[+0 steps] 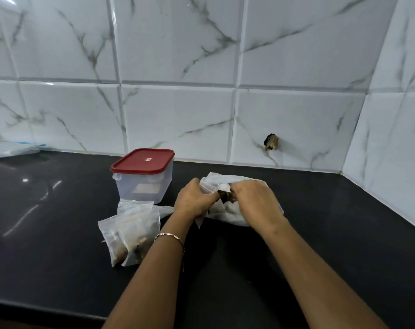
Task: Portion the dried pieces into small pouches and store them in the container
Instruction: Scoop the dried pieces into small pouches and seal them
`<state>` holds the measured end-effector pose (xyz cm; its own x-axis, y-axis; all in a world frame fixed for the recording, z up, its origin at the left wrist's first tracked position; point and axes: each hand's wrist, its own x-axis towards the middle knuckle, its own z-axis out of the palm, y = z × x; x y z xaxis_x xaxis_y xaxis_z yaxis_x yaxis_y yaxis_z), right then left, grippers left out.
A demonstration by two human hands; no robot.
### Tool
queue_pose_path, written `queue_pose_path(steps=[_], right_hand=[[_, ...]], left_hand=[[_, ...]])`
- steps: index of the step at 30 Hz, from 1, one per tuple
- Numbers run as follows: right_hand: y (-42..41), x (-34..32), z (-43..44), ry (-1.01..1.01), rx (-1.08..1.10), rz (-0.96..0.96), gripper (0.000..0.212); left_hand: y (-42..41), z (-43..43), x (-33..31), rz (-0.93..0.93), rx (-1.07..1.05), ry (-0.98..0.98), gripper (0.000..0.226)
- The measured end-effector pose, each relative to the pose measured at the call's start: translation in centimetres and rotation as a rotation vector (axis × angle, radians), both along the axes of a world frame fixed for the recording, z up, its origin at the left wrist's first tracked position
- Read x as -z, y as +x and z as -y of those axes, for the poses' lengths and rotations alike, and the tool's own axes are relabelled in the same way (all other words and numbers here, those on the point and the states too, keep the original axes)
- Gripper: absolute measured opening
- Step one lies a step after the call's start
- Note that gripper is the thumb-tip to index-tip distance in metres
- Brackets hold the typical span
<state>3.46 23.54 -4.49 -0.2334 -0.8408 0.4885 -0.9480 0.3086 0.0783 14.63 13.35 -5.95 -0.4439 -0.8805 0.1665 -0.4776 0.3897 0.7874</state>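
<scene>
A large white plastic bag (pixel 227 216) lies on the black counter (pixel 59 233) in the middle. My left hand (pixel 193 200) grips the bag's mouth on the left. My right hand (pixel 254 200) pinches dark dried pieces (pixel 226 197) at the bag's opening. Two small clear pouches (pixel 130 236) with brown pieces inside lie to the left of my left forearm, with more clear pouches (pixel 134 206) behind them. A translucent container (pixel 143 184) with a red lid (pixel 142 160), closed, stands behind the pouches.
White marble-patterned tiles cover the back wall and the right wall, meeting in a corner at the right. A dark broken spot (pixel 271 142) marks the back wall. Flat white plastic with a blue edge (pixel 11 149) lies at the far left. The counter's front edge runs along the bottom left.
</scene>
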Motion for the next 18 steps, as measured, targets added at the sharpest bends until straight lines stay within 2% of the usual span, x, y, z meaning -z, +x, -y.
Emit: queue_pose_path(steps=[3, 6, 7, 9, 11, 13, 15, 18], right_hand=[[0.1, 0.6, 1.6, -0.01, -0.01, -0.039, 0.014], [-0.6, 1.3, 2.5, 0.081, -0.025, -0.099, 0.007], [-1.0, 1.4, 2.7, 0.091, -0.035, -0.093, 0.004], [-1.7, 1.2, 2.8, 0.075, -0.043, -0.07, 0.015], [-2.2, 0.4, 2.3, 0.103, -0.06, 0.028, 0.01], [-2.5, -0.5, 1.4, 0.115, -0.104, 0.12, 0.025], [-2.6, -1.1, 0.5, 0.065, -0.106, 0.118, 0.04], [-2.9, -0.9, 0.0, 0.016, -0.055, 0.098, 0.041]], left_hand=[[0.0, 0.1, 0.2, 0.064, 0.017, 0.006, 0.041], [0.1, 0.3, 0.2, 0.074, 0.029, 0.066, 0.048], [0.1, 0.4, 0.2, 0.071, 0.028, 0.08, 0.049], [0.1, 0.8, 0.4, 0.066, 0.023, 0.097, 0.049], [0.1, 0.9, 0.5, 0.049, 0.024, 0.117, 0.045], [0.1, 0.9, 0.6, 0.046, 0.03, 0.125, 0.038], [0.2, 1.0, 0.7, 0.051, 0.044, 0.118, 0.04], [0.2, 1.0, 0.8, 0.073, 0.069, 0.097, 0.035]])
